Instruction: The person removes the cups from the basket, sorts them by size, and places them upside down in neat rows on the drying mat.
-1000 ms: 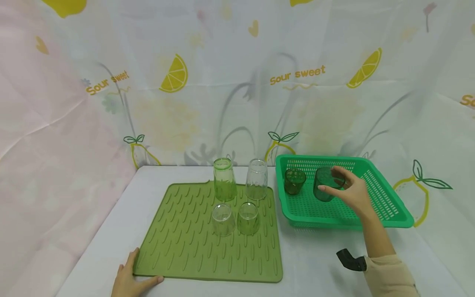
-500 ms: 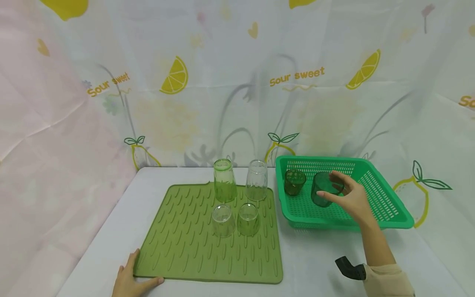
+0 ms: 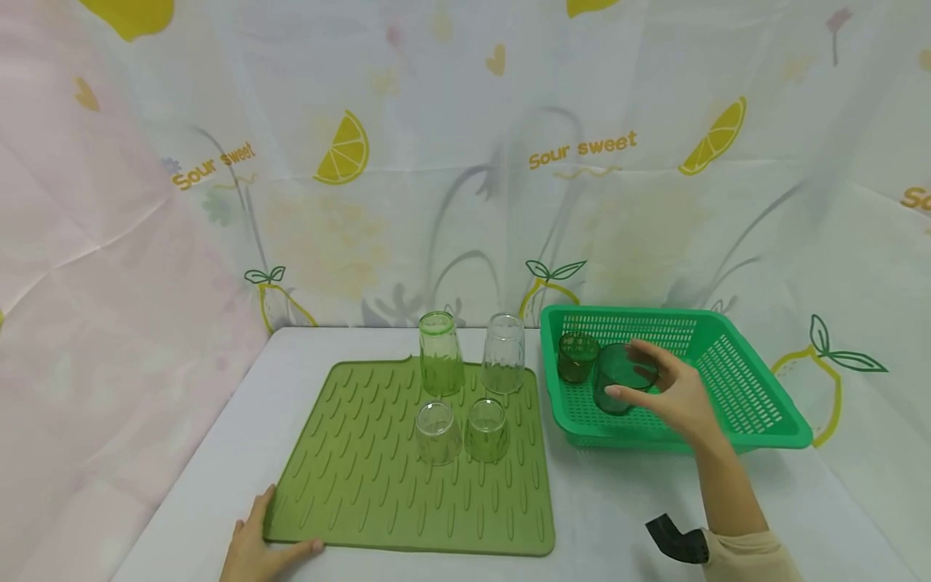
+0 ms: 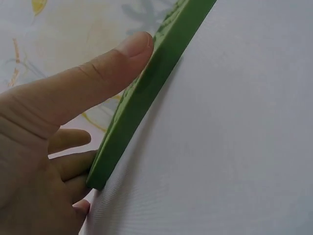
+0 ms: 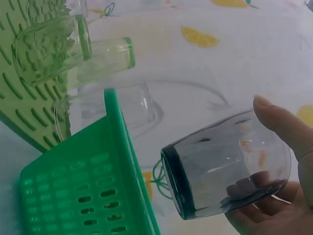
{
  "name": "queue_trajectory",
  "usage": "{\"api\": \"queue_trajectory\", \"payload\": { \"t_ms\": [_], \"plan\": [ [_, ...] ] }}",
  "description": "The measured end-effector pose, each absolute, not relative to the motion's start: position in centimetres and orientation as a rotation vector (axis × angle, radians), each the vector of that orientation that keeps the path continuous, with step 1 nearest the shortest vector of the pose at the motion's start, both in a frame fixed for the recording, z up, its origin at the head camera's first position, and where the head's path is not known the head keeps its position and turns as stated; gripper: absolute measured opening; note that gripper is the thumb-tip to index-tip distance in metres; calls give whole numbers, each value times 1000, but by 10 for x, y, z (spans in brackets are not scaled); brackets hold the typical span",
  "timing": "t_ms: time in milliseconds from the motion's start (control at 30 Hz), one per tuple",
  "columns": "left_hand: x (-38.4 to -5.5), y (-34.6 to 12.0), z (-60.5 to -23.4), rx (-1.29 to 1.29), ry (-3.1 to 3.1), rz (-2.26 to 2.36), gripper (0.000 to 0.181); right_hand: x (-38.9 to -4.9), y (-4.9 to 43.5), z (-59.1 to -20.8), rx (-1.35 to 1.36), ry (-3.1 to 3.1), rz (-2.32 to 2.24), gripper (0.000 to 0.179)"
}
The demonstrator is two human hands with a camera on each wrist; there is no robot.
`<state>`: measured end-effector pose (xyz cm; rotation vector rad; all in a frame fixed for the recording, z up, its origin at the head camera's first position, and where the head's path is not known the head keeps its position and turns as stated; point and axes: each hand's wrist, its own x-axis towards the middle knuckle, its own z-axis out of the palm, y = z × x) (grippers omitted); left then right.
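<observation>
My right hand [image 3: 676, 396] holds a dark, see-through glass tumbler [image 3: 614, 378] near its rim, thumb on one side and fingers on the other. The tumbler is over the green basket [image 3: 655, 436], thick base downward; in the right wrist view that base [image 5: 177, 183] points away from the hand. Another dark green glass [image 3: 578, 357] stands in the basket's left part. My left hand [image 3: 254, 541] touches the near left corner of a green ridged drying mat [image 3: 356, 477], its thumb straight along the front edge. Its other fingers lie at the left edge, partly hidden.
Toward the mat's right side stand a tall green glass [image 3: 440, 364], a tall clear glass [image 3: 503, 356], a short clear glass [image 3: 438, 436] and a short greenish glass [image 3: 486, 432], all upside down. The basket's raised rim borders the mat's right. A lemon-print cloth [image 3: 436, 218] hangs behind.
My right hand has moved left and slightly toward me with the dark tumbler, nearer the other dark glass in the basket. The left hand has stayed at the mat's corner.
</observation>
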<state>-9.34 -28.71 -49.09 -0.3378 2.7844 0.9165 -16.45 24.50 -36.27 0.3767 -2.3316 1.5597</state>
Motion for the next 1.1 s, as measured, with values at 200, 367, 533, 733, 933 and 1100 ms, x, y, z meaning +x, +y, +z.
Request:
{"api": "queue_trajectory", "payload": {
  "t_ms": [200, 367, 533, 733, 933, 1100],
  "plan": [
    [-93, -281, -477, -300, 2859, 930, 115, -165, 230, -361, 469, -2308, 1615, 68],
    [-93, -272, -466, -297, 2969, 992, 108, -167, 219, -361, 531, -2296, 1672, 69],
    [-97, -256, -455, -174, 3129, 1110, 94, -169, 209, -361, 605, -2264, 1700, 70],
    [-106, -231, -441, 9, 3169, 1318, 78, -170, 197, -360, 632, -2254, 1722, 69],
    [-114, -202, -429, 201, 3036, 1616, 67, -172, 188, -358, 673, -2253, 1746, 69],
    [-122, -178, -419, 418, 2867, 1833, 62, -173, 180, -358, 703, -2268, 1743, 72]
  ]
}}
